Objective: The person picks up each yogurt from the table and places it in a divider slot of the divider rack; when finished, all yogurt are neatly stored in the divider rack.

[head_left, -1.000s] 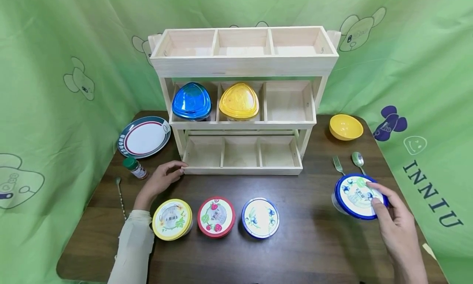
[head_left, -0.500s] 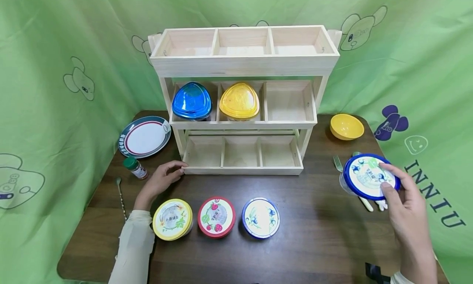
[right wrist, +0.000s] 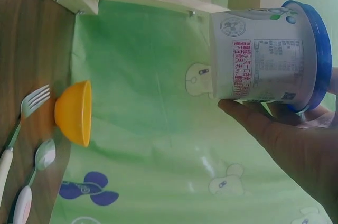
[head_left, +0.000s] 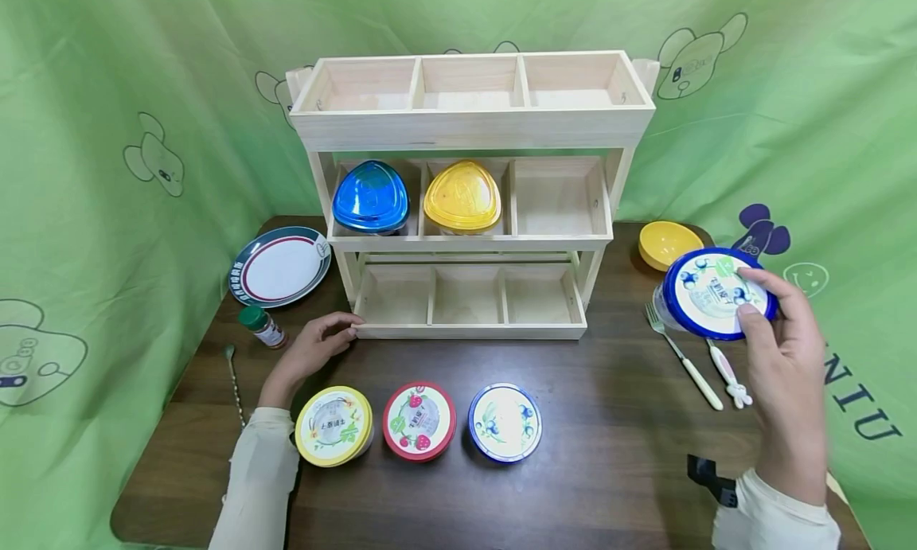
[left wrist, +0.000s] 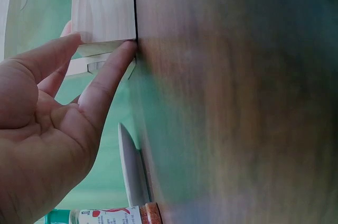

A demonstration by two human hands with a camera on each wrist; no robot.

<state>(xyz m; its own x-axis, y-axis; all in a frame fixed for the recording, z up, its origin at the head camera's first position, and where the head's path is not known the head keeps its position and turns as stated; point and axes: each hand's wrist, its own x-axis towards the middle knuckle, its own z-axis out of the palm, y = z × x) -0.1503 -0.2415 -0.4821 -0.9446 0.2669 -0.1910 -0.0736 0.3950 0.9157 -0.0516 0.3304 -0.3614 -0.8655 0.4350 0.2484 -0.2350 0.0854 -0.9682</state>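
One blue-lidded tub [head_left: 709,295] — right hand [head_left: 786,357] gripping — now partly hides yellow bowl [head_left: 661,243]

You've got open table [head_left: 609,391] between wooden rack [head_left: 473,128] and fork [head_left: 688,365]; yellow bowl [head_left: 662,243] stands beyond the blue-lidded tub [head_left: 705,294] your right hand [head_left: 784,351] holds; yellow-lidded tub [head_left: 333,425] crowds your left forearm [head_left: 254,478].

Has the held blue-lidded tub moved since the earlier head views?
Yes. In the head view, the held blue-lidded tub has moved up the picture, toward the stationary yellow bowl, and now partly hides it.
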